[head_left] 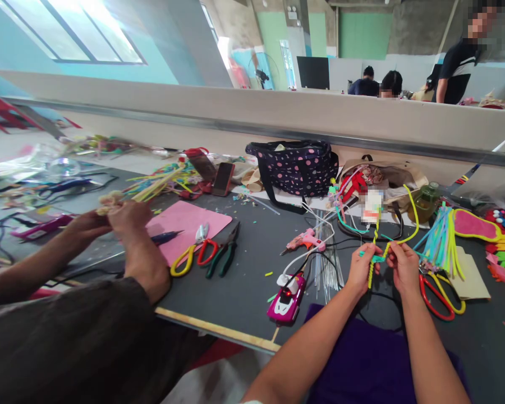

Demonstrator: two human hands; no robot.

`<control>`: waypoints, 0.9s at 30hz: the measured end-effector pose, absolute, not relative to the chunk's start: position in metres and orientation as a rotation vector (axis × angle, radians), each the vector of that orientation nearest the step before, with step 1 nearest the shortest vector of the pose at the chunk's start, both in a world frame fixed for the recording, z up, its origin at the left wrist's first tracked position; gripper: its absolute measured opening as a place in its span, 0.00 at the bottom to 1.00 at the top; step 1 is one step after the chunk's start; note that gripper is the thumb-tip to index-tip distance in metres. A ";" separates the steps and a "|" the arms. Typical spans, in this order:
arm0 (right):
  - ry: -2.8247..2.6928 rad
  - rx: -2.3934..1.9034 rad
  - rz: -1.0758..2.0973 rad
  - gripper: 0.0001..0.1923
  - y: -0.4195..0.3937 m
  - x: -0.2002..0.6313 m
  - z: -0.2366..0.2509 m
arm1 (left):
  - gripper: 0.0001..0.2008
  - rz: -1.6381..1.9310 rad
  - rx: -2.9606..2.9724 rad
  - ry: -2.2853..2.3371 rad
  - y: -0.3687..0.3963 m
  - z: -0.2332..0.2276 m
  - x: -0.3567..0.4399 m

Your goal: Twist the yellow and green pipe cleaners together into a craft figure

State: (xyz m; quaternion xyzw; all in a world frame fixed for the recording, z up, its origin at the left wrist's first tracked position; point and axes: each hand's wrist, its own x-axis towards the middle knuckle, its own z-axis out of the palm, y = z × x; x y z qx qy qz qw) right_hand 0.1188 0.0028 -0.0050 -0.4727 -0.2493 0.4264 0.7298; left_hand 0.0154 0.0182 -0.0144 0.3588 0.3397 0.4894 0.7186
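Note:
Just above the table edge, my left hand pinches a piece made of twisted yellow and teal pipe cleaners. My right hand is closed on a long yellow pipe cleaner, which arches up and over from the fingers. Both hands are close together, with the twisted piece between them. To the right of my right hand hangs a bundle of teal and yellow pipe cleaners. Scissors with red and yellow handles lie beside my right wrist.
Left of my arms are a pink glue gun, a purple power strip, pliers and another pair of scissors on a pink mat. A polka-dot bag stands behind. A co-worker's hands work at left.

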 end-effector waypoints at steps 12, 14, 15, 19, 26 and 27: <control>-0.601 -1.055 0.923 0.14 0.003 0.119 -0.005 | 0.23 1.079 0.763 0.736 0.018 -0.013 0.015; -0.594 -1.055 0.924 0.14 0.003 0.119 -0.006 | 0.23 1.076 0.754 0.734 0.018 -0.013 0.016; -0.587 -1.054 0.926 0.14 0.003 0.119 -0.005 | 0.23 1.074 0.752 0.730 0.018 -0.013 0.016; -0.538 -1.023 0.968 0.13 0.002 0.119 -0.004 | 0.22 1.059 0.745 0.694 0.018 -0.013 0.015; -0.522 -1.009 1.045 0.12 0.001 0.121 -0.003 | 0.22 1.008 0.665 0.651 0.022 -0.017 0.015; -0.522 -1.004 1.050 0.12 0.001 0.121 -0.003 | 0.22 0.999 0.650 0.644 0.023 -0.017 0.015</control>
